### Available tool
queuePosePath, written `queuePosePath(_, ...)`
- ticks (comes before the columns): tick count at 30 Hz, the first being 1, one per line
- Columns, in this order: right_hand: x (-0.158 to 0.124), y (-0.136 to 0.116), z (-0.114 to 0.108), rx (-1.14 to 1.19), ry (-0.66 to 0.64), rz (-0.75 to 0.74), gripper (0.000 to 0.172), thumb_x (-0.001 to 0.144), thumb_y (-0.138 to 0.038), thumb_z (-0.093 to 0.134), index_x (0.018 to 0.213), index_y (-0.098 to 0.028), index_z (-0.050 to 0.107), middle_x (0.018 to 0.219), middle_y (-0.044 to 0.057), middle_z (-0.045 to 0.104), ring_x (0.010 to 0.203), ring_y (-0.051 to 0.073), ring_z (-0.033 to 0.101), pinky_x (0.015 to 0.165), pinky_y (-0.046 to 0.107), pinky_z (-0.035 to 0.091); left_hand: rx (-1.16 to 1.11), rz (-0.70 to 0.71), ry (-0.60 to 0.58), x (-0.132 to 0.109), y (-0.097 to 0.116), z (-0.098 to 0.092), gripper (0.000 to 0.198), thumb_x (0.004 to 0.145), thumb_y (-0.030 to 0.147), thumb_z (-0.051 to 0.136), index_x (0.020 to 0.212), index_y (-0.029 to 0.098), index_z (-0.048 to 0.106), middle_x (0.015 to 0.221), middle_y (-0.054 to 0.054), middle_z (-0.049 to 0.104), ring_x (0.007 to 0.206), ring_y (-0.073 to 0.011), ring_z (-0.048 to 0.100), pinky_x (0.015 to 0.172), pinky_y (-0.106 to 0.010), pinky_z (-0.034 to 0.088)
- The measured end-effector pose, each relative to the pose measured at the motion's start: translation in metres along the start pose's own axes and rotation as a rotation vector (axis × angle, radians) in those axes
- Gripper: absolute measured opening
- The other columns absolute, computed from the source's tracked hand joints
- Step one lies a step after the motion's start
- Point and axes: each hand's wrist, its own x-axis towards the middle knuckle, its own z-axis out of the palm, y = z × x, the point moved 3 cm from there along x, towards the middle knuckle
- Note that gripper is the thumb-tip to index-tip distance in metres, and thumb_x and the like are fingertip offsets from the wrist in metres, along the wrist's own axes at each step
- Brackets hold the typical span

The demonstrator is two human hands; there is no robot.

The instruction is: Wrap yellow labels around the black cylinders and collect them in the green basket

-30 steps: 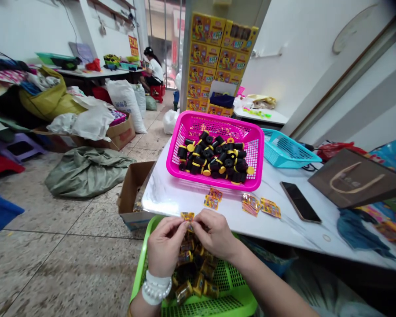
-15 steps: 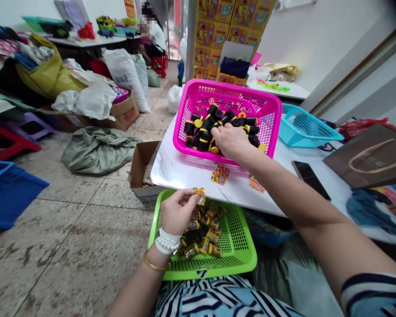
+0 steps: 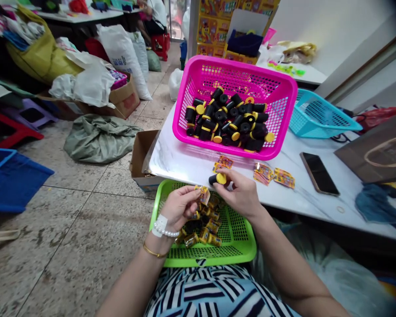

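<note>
A: What is taken in first?

B: A white table (image 3: 185,163) is seen, and on it a pink basket (image 3: 284,119) is set, filled with black, yellow-capped cylinders. A turquoise basket (image 3: 320,119) and a phone (image 3: 319,173) are placed to its right. Below the table edge a green basket (image 3: 237,237) is kept on the lap, with wrapped cylinders (image 3: 204,229) heaped in it.

A: What has been changed?

B: Half a second ago the right hand (image 3: 242,196) was stretched into the pink basket. Now it is drawn back above the green one, and a single black cylinder (image 3: 218,178) is pinched in its fingertips, just at the table edge.

A: And the left hand (image 3: 180,207)?

B: It is closed on a small printed label (image 3: 203,193), held near the cylinder; contact cannot be made out.

A: What is meant by that?

B: The fetching is judged finished: cylinder and label are brought side by side, and nothing is yet wrapped.
</note>
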Motion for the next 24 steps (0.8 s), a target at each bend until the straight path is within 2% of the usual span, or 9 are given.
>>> queuePosePath(3,-0.005,-0.001,-0.004,0.365,0.055,0.187,0.029,0.079,-0.033,0.07,0.105,-0.022,0.066,0.082,0.002,0.068,0.065,0.014,0.06,0.058,0.026,0.05,-0.137,-0.005,0.039,0.002,0.0,0.004,0.033,0.059,0.028,0.085,0.076,0.011,0.063,0.063,0.001,0.063,0.038,0.0021,0.034,0.034,-0.011,0.014)
queuePosePath(7,-0.015,-0.009,0.006,0.748,-0.023,0.319,0.03,0.078,-0.036,0.073,0.102,-0.021,0.064,0.098,0.005,0.071,0.086,0.017,0.067,0.075,0.03,0.056,-0.167,0.036,0.145,-0.002,0.0,0.012,0.035,0.055,0.025,0.085,0.072,0.014,0.057,0.048,0.007,0.051,0.035,-0.0001,0.033,0.034,-0.012,0.013)
queuePosePath(9,-0.02,-0.007,0.013,0.772,-0.018,0.38,0.03,0.076,-0.035,0.075,0.099,-0.021,0.062,0.094,0.004,0.071,0.083,0.016,0.068,0.075,0.028,0.056,-0.179,0.07,0.129,-0.006,0.002,0.016,0.033,0.057,0.026,0.084,0.07,0.015,0.055,0.048,0.007,0.052,0.034,0.0,0.031,0.034,-0.013,0.013)
queuePosePath(12,-0.024,0.003,0.015,0.74,0.117,0.454,0.029,0.075,-0.033,0.077,0.095,-0.021,0.06,0.083,0.001,0.07,0.073,0.014,0.067,0.07,0.025,0.056,-0.234,0.142,0.095,-0.012,0.008,0.017,0.031,0.059,0.024,0.081,0.066,0.014,0.053,0.054,0.004,0.059,0.034,0.0006,0.031,0.035,-0.013,0.016)
queuePosePath(14,-0.025,0.006,0.012,0.761,0.148,0.465,0.029,0.076,-0.033,0.077,0.096,-0.021,0.06,0.083,0.001,0.071,0.075,0.015,0.069,0.073,0.027,0.057,-0.245,0.165,0.103,-0.013,0.012,0.015,0.03,0.059,0.023,0.081,0.067,0.014,0.053,0.056,0.003,0.06,0.035,0.0005,0.033,0.035,-0.013,0.015)
queuePosePath(17,-0.025,-0.003,0.009,0.865,0.049,0.39,0.028,0.08,-0.034,0.074,0.101,-0.022,0.06,0.097,0.005,0.073,0.088,0.019,0.071,0.083,0.035,0.058,-0.232,0.151,0.146,-0.011,0.011,0.013,0.033,0.058,0.024,0.083,0.069,0.014,0.054,0.057,0.003,0.061,0.036,0.0,0.034,0.035,-0.013,0.014)
queuePosePath(20,-0.026,-0.017,0.011,0.859,-0.055,0.309,0.028,0.079,-0.03,0.074,0.103,-0.022,0.062,0.112,0.008,0.071,0.104,0.021,0.068,0.095,0.037,0.053,-0.215,0.118,0.177,-0.009,0.006,0.016,0.036,0.057,0.028,0.085,0.071,0.014,0.055,0.049,0.007,0.053,0.035,-0.0004,0.033,0.035,-0.013,0.013)
queuePosePath(22,-0.027,-0.019,0.016,0.841,-0.078,0.335,0.028,0.077,-0.028,0.075,0.101,-0.021,0.061,0.112,0.008,0.072,0.103,0.02,0.068,0.094,0.035,0.054,-0.213,0.108,0.177,-0.009,0.004,0.017,0.036,0.057,0.028,0.085,0.072,0.014,0.056,0.049,0.007,0.053,0.035,0.0,0.033,0.035,-0.012,0.013)
queuePosePath(24,-0.027,-0.015,0.019,0.858,-0.07,0.399,0.027,0.077,-0.028,0.076,0.097,-0.021,0.059,0.1,0.005,0.075,0.09,0.017,0.071,0.083,0.03,0.057,-0.232,0.095,0.134,-0.01,0.002,0.018,0.036,0.057,0.025,0.085,0.073,0.013,0.055,0.058,0.005,0.06,0.035,0.001,0.034,0.035,-0.012,0.014)
